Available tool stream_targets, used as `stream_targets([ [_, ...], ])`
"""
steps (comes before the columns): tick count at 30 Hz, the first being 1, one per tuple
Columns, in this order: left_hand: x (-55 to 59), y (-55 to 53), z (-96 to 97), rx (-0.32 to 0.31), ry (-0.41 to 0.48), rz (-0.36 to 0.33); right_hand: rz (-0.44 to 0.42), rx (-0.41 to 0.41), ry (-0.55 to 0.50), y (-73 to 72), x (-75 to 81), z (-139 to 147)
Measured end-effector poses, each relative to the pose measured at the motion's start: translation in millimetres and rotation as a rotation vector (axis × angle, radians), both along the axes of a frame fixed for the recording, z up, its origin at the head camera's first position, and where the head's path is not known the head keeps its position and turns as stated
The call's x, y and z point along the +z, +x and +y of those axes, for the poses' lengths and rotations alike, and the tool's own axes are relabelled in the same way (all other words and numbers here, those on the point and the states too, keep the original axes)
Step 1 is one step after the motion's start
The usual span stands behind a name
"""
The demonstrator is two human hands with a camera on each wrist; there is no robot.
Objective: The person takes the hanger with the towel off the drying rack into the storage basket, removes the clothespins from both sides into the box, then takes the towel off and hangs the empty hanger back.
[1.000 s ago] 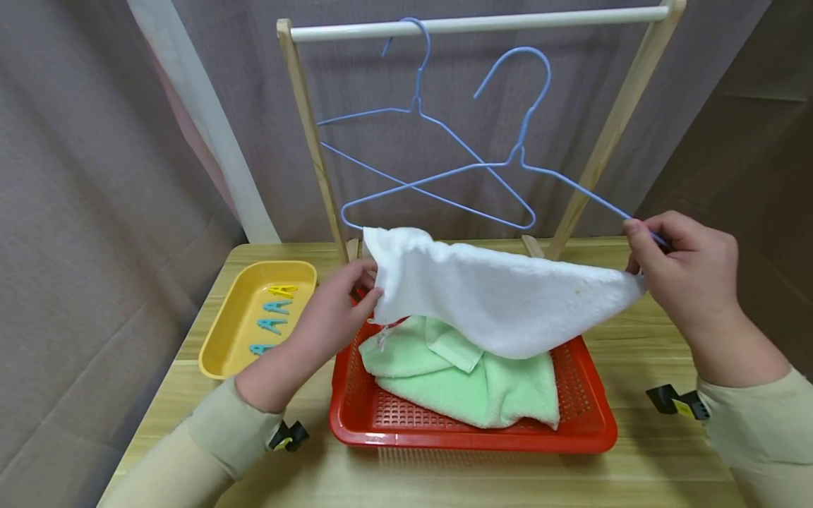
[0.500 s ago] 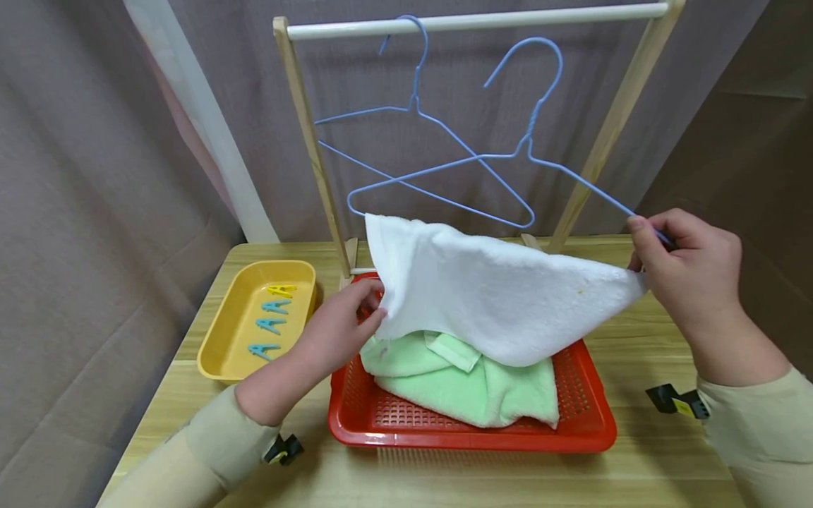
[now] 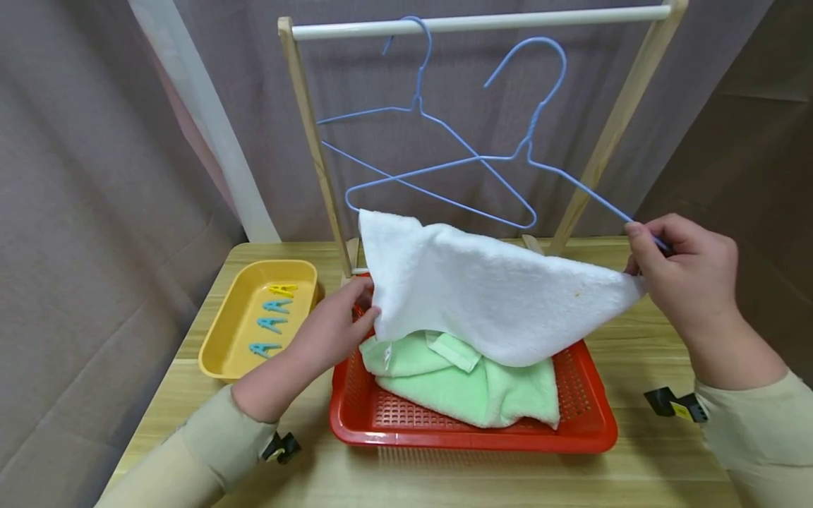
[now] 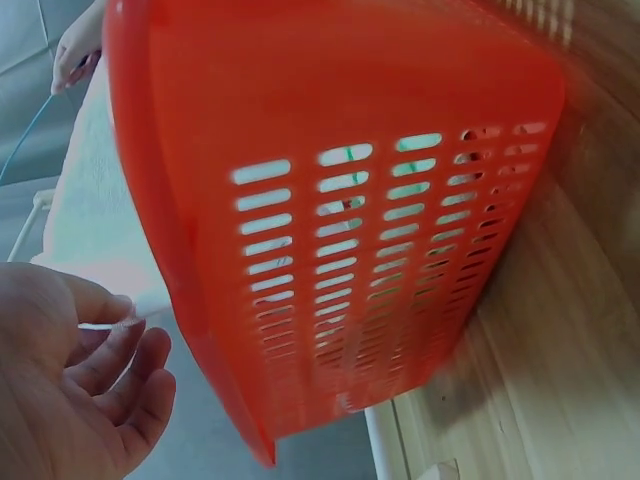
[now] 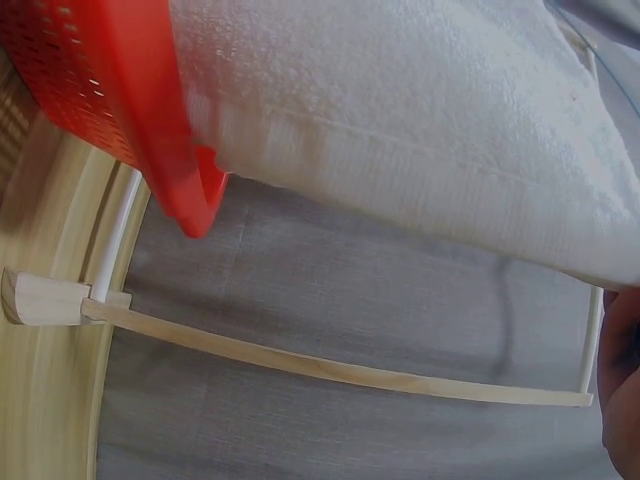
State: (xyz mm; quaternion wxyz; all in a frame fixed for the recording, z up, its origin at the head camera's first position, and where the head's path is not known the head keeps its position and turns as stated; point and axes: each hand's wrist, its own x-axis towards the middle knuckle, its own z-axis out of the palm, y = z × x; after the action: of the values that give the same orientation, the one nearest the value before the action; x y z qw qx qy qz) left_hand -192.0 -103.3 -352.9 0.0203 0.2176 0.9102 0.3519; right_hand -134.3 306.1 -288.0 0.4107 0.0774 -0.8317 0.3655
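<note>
A white towel [image 3: 483, 289] drapes over the lower bar of a blue wire hanger [image 3: 438, 168], held up above the red basket. My right hand [image 3: 689, 271] grips the hanger's right end together with the towel's right corner. At the towel's left edge my left hand [image 3: 336, 321] pinches the cloth; the left wrist view shows that edge between thumb and finger [image 4: 105, 305]. The hanger's left corner pokes out past the towel. A light green towel [image 3: 470, 388] lies crumpled in the red basket [image 3: 473, 439], directly below.
Behind stands a wooden rack with a white rail [image 3: 540, 21], from which a second blue hanger [image 3: 451, 130] hangs. On the left, a yellow tray [image 3: 219, 331] holds several clothes pegs [image 3: 272, 324], one yellow and the others blue. Everything stands on a wooden table [image 3: 444, 483] before grey curtains.
The hanger has risen slightly and shifted right, mostly in the first half second. My left hand has slid a little lower with the towel's edge, and the towel's top left corner sits higher.
</note>
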Motion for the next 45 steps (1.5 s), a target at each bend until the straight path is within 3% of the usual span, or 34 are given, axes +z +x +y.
stream_targets([
  [7, 9.5, -11.1, -3.6, 0.062, 0.052, 0.001, -0.007, 0.023, 0.000, 2.0, -2.5, -0.1],
  [14, 33.4, -23.8, -8.9, 0.123, 0.177, 0.058, 0.005, 0.048, -0.007, 2.5, -3.4, -2.4],
  [21, 47.7, -24.6, -12.1, 0.170, 0.199, 0.142, 0.016, 0.059, 0.002, 2.4, -4.9, -3.3],
  [32, 47.1, -18.5, -12.4, 0.168, 0.162, 0.145, -0.001, 0.048, -0.020, -0.2, -5.1, -4.3],
  [45, 33.6, -5.2, -4.2, 0.116, 0.087, 0.116, -0.015, 0.010, 0.034, -3.3, -5.6, -6.6],
])
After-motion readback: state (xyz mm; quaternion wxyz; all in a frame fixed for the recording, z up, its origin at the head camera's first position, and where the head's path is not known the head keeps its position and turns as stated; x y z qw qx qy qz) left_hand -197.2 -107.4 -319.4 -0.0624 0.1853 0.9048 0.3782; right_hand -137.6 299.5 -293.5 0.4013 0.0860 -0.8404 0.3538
